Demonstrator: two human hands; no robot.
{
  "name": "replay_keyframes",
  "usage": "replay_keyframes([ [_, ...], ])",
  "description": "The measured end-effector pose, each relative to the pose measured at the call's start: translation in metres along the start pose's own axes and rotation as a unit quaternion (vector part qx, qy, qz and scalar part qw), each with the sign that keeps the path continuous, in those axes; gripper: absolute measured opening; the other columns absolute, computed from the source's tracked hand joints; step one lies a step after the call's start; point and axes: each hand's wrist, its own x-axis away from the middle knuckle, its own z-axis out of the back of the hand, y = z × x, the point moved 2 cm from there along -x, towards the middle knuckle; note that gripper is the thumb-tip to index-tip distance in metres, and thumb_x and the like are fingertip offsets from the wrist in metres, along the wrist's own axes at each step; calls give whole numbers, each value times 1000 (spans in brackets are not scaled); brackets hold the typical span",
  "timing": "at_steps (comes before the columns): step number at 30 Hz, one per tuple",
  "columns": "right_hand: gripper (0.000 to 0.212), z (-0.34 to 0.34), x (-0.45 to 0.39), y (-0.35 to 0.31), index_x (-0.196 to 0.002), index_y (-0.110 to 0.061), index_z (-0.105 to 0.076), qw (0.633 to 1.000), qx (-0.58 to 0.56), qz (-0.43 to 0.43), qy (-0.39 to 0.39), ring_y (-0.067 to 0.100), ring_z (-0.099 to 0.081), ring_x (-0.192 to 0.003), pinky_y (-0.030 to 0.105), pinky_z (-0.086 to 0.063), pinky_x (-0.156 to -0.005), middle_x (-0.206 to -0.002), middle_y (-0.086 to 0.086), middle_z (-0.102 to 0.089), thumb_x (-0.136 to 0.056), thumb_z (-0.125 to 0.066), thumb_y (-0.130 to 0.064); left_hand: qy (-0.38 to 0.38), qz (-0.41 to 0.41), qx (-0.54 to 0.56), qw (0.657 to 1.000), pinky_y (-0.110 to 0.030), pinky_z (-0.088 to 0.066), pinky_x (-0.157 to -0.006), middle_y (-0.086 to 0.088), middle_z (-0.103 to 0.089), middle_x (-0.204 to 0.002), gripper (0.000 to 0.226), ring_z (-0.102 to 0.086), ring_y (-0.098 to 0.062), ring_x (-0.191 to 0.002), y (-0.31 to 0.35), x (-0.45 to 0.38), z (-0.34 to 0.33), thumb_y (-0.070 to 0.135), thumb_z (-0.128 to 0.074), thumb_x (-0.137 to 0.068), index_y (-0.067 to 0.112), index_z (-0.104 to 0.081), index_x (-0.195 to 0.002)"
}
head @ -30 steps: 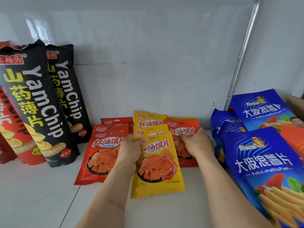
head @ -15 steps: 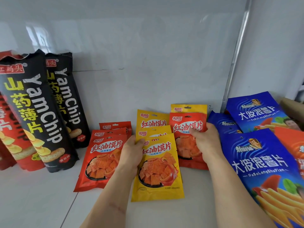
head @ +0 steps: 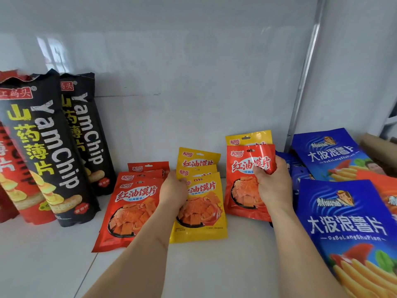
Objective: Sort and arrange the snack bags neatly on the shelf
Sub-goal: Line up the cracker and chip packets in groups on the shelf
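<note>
On the white shelf (head: 53, 261) lie small snack bags in overlapping rows: a red stack (head: 133, 203) at centre left and a yellow stack (head: 202, 214) beside it. My left hand (head: 174, 190) rests on the front yellow bag, fingers curled at its upper left edge. My right hand (head: 272, 183) grips a red bag (head: 242, 175) by its upper right corner and holds it tilted up. A yellow bag (head: 249, 137) shows directly behind that red bag.
Tall black yam chip bags (head: 47, 147) and a red one (head: 8, 168) lean against the back wall at left. Large blue potato chip bags (head: 348, 229) lie at right, past a metal shelf post (head: 305, 72). A cardboard edge (head: 378, 145) shows far right.
My right hand has lifted the red bag, with a yellow one behind it, up and to the right, away from the stacks. My left hand has stayed on the yellow stack.
</note>
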Motion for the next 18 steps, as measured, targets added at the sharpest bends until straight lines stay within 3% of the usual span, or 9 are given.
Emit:
replay_keyframes([
  [3, 40, 3, 0, -4, -131, -21, -51, 999, -19, 12, 38, 14, -58, -100, 36, -51, -86, -109, -10, -57, -94, -66, -27, 12, -23, -33, 999, -42, -51, -93, -15, -57, -138, 52, -59, -35, -119, 1, 3, -3, 21, -50, -102, 13, -30, -149],
  [5, 41, 6, -1, -8, -133, -17, -51, 997, -41, 23, 54, 11, -56, -99, 30, -46, -82, -111, -9, -57, -95, -65, -24, 32, -70, -77, 994, -43, -41, -107, -12, -40, -153, 58, -44, -33, -136, 5, 7, -2, 25, -49, -102, 11, -27, -153],
  [8, 43, 12, -1, -12, -134, -17, -49, 994, -73, 29, 76, 10, -57, -100, 27, -45, -81, -113, -8, -59, -95, -65, -25, 68, -188, -139, 970, -40, -33, -114, -9, -39, -154, 47, -37, -29, -140, 14, 19, -2, 26, -48, -103, 10, -43, -147],
  [11, 47, 14, 0, -14, -136, -19, -47, 989, -98, 31, 104, 9, -57, -99, 24, -45, -77, -113, -10, -57, -94, -66, -28, 113, -290, -157, 937, -42, -38, -109, -13, -55, -140, 35, -49, -34, -130, 20, 27, -8, 20, -57, -100, 5, -61, -131],
  [13, 52, 15, 1, -16, -138, -20, -45, 985, -121, 32, 121, 7, -57, -98, 18, -45, -73, -115, -11, -57, -93, -68, -30, 107, -293, -118, 943, -38, -39, -107, -11, -58, -136, 32, -50, -31, -129, 23, 31, -12, 21, -57, -100, 5, -64, -127],
  [15, 54, 16, 0, -17, -139, -21, -46, 979, -151, 25, 135, 6, -59, -100, 20, -49, -77, -118, -10, -58, -92, -70, -31, 64, -258, -49, 963, -32, -38, -104, -5, -58, -137, 33, -50, -24, -130, 28, 37, -14, 28, -52, -103, 10, -64, -128],
  [18, 52, 12, 0, -17, -136, -23, -49, 974, -191, 4, 123, 3, -63, -98, 23, -52, -78, -116, -10, -62, -90, -72, -30, -25, -198, 39, 979, -21, -42, -89, 1, -64, -130, 37, -56, -16, -120, 43, 44, -16, 39, -48, -103, 17, -62, -130],
])
